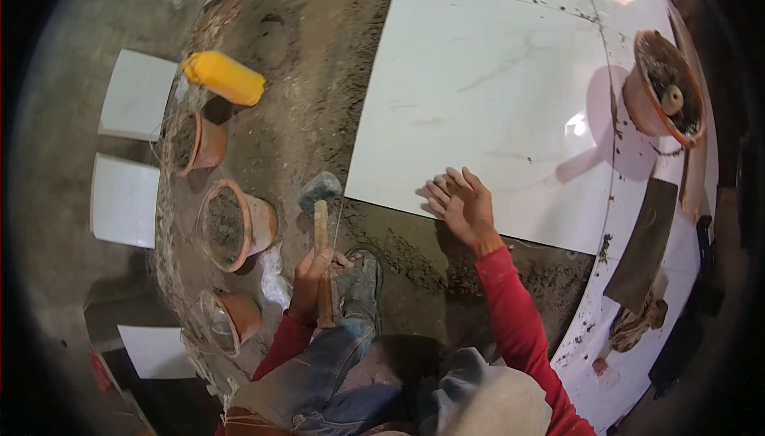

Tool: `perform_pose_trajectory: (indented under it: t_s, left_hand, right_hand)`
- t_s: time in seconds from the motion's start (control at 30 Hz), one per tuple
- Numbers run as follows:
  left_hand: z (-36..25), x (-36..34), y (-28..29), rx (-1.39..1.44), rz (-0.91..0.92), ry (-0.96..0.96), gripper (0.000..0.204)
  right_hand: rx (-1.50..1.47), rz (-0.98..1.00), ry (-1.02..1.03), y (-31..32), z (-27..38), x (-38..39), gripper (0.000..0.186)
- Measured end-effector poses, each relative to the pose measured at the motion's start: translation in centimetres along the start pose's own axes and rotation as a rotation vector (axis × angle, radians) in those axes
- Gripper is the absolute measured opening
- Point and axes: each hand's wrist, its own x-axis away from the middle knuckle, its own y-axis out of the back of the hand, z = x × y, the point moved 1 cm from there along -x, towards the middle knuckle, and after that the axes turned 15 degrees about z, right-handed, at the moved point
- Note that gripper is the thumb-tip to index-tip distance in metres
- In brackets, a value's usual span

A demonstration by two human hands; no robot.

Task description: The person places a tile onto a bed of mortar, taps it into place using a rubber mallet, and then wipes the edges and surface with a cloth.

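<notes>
The left hand (310,278) is closed around the handle of a mallet (321,233), which has a straight pale-brown wooden shaft and a rounded dark-grey head, positioned just left of the tile's near corner. The large tile (470,109) is glossy white with faint grey veining; the right hand (460,206), fingers extended, is over its near edge, contact not determinable.

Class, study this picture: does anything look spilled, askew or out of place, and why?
Yes: dark crumbs are strewn over the white tiles, mainly along the joints, and look like spilled mess on pale, glossy surfaces. Some crumpled clear plastic also lies near an orange bucket, like stray litter.
</notes>
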Motion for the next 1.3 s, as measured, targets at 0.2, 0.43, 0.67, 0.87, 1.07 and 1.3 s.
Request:
perform_pose_trajectory:
  t_s: [0.2,0.43,0.67,0.87,1.07,1.3]
  left_hand:
    - [2.2,3.2,1.1,-0.107,0.023,-0.004,0.028]
    - [1.9,4.4,1.9,-0.175,-0.039,0.182,0.028]
    - [1.3,2.8,0.3,-0.237,0.058,0.09,0.023]
    - [2.4,0.5,-0.7,-0.383,0.104,0.035,0.021]
    - [-2.6,-2.2,-7.7,-0.843,0.294,-0.318,0.037]
    - [-9.6,-0.3,-12.3,-0.789,0.718,-0.101,0.044]
  right_hand:
    - [-0.131,0.086,-0.142,-2.4,-3.2,-7.2,0.054]
    - [-0.17,0.141,-0.046,-2.3,-0.6,-12.9,0.064]
    - [-0.03,0.334,0.196,-2.0,8.7,-11.8,0.059]
    - [0.39,0.073,0.294,-0.8,6.9,-5.5,0.026]
    - [0.845,0.34,-0.038,-7.2,-4.1,6.5,0.049]
    - [0.958,-0.321,0.149,-8.0,3.7,10.5,0.036]
